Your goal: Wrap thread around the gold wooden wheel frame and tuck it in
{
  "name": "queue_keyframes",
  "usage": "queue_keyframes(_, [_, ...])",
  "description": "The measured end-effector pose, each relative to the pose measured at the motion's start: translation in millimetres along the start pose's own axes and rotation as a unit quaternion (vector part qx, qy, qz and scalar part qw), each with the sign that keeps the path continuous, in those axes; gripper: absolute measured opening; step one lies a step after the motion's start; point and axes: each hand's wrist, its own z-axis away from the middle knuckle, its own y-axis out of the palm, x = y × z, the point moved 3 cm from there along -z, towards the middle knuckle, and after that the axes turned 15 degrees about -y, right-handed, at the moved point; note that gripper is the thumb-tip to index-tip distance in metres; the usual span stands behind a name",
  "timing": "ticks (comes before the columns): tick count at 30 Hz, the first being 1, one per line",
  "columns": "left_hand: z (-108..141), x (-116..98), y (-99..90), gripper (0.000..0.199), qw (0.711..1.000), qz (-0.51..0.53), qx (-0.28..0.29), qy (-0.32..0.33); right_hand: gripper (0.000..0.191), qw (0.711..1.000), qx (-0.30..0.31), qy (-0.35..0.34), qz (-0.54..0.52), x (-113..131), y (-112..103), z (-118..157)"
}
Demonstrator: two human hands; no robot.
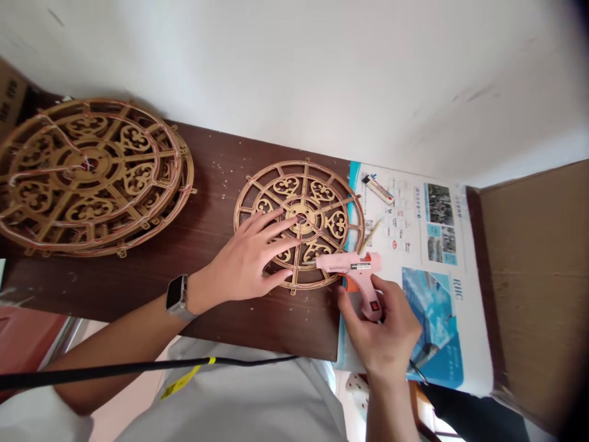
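Observation:
A round golden openwork frame (301, 215) lies flat on the dark brown table, its right edge over a printed sheet. My left hand (251, 255) rests on the frame's left and lower part with its fingers spread. In my right hand (384, 325) is a pink glue gun (352, 265), held by its handle. The gun's nozzle points left, over the lower right part of the frame, close to my left fingertips. Whether the nozzle touches the frame I cannot tell. A thin reddish wire runs around the frame.
Similar round frames with wires are stacked on the table (207, 245) at the left. On the printed sheet (409, 245) lie a lighter (378, 189) and a glue stick (372, 235). Cardboard (543, 276) stands at the right, a white wall behind. A black cable (115, 369) crosses in front.

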Motion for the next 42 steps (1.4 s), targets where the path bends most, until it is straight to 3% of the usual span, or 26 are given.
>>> queue_keyframes(16, [-0.6,2.8,1.4,0.042,1.000,-0.016,0.001,0.022,0.029,0.999,0.009,0.015,0.035,5.3,-6.4,7.3])
queue_keyframes(32, [-0.1,3.5,2.4,0.043,1.000,-0.011,0.000,0.023,0.022,0.997,-0.009,-0.046,0.063,13.5,-10.3,5.4])
queue_keyframes(42, [0.1,5.2,3.8,0.042,1.000,-0.008,-0.004,0.025,0.016,0.998,-0.017,-0.045,0.048,10.4,-11.8,7.2])
